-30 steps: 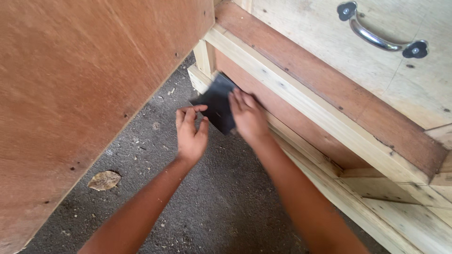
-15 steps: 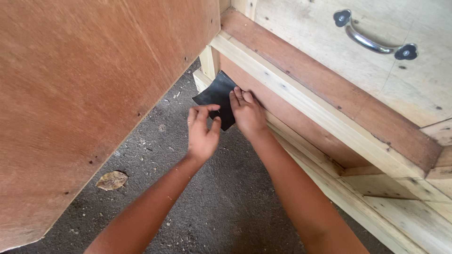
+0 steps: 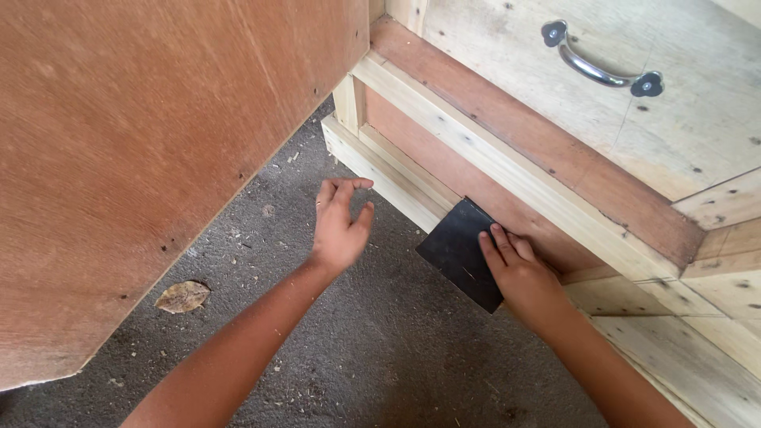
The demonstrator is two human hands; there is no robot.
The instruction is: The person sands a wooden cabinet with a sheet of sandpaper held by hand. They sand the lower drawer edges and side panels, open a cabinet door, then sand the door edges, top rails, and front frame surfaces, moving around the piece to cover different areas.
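Your right hand point(image 3: 519, 273) lies flat, fingers extended, pressing a dark square abrasive sheet point(image 3: 464, 254) against the lower rail point(image 3: 396, 186) of the pale wooden cabinet frame; it is a press, not a pinch, so only finger pressure holds the sheet. The sheet sits tilted, one corner up on the rail and the reddish panel point(image 3: 476, 178) behind it, its lower edge hanging over the concrete floor point(image 3: 380, 349). Your left hand point(image 3: 339, 230) is open and empty, fingers loosely curled, hovering over the floor just beside the rail and apart from the sheet. Above, the drawer front with its metal handle point(image 3: 602, 70) is shut. A plywood panel point(image 3: 143, 143) stands to the left; a dry leaf point(image 3: 182, 296) and wood chips lie on the floor. Risks, as judged: with flat fingers only, the sheet could slide out and drop into the grit. The unsupported lower half may fold or crease over the rail edge. Fingertips near the sheet's upper edge could scrape the raw timber and pick up a splinter. Uneven pressure may mark the reddish panel.
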